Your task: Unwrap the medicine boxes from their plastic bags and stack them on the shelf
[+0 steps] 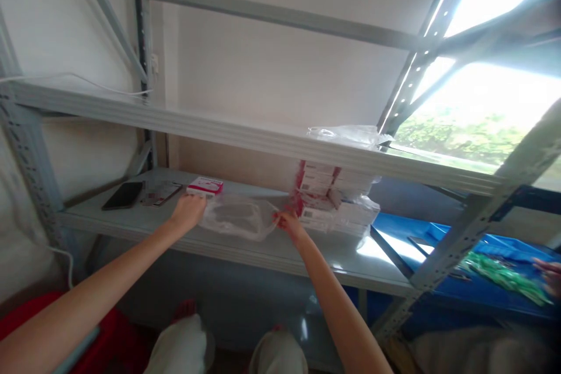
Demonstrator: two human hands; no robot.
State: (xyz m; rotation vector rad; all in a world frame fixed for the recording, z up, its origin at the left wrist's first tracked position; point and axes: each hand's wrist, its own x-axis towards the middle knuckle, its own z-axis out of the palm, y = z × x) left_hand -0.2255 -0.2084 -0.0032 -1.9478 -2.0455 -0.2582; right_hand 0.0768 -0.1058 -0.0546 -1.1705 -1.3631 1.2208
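Observation:
A clear plastic bag (239,216) is stretched sideways just over the lower shelf (280,252). My left hand (191,209) is closed on its left edge, close by a small pink and white box (205,185). At the bag's other side, my right hand (289,220) pinches the edge between closed fingers. Right beside that hand stand stacked pink and white boxes (316,219), some wrapped in clear plastic. Whether the bag holds anything cannot be made out.
A dark phone (124,195) and a flat packet (162,193) lie at the shelf's left. Above runs another shelf edge (245,139) with clear plastic (346,135) on it. At right, past the upright (464,210), another person's hand (550,274) is near green material (504,277) on blue sheeting.

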